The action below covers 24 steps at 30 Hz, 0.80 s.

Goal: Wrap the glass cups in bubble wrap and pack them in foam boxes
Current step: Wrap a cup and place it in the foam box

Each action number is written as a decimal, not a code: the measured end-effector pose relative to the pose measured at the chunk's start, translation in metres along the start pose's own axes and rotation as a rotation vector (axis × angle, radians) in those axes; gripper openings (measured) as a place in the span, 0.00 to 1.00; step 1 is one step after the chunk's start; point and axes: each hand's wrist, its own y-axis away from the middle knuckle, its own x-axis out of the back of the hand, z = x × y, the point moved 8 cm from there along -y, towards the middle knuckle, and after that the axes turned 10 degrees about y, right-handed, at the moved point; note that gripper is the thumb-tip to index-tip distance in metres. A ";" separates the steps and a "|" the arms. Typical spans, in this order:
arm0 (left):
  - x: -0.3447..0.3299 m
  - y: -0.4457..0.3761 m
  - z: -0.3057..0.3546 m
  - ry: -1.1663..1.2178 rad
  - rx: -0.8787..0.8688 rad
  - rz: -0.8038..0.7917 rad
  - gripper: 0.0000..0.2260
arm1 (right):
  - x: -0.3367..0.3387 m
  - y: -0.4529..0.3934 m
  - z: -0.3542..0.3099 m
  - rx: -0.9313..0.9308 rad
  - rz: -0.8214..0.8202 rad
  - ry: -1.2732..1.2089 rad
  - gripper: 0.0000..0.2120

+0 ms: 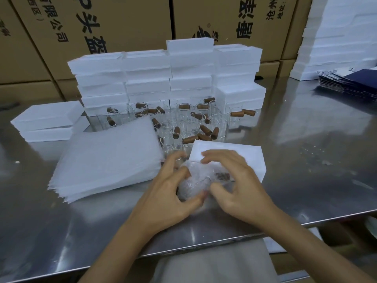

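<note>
A glass cup with a brown handle, bundled in bubble wrap [201, 180], lies between both hands near the table's front edge. My left hand [169, 193] grips the bundle from the left, fingers curled round it. My right hand [234, 184] curls over it from the right, thumb pressing the wrap. Just behind the bundle sits an open white foam box [244, 158]. A flat stack of bubble wrap sheets [108, 158] lies to the left. Several bare glass cups with brown wooden handles [183, 123] stand behind.
Stacked white foam boxes [163, 78] form a wall at the back of the steel table [306, 170]. Two more foam boxes [47, 123] lie at the left. Dark blue flat cartons [350, 82] and a tall foam stack [342, 37] are at the far right. Cardboard cartons stand behind.
</note>
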 end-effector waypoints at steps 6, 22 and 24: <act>0.014 -0.003 0.011 -0.031 -0.008 0.181 0.15 | 0.032 0.007 0.071 -0.380 0.100 0.319 0.18; -0.030 -0.066 -0.020 -0.096 0.192 -0.110 0.29 | 0.014 0.014 0.106 -0.449 -0.034 0.141 0.26; -0.030 -0.065 -0.021 -0.157 0.187 -0.082 0.29 | 0.014 0.013 0.106 -0.443 -0.032 0.151 0.27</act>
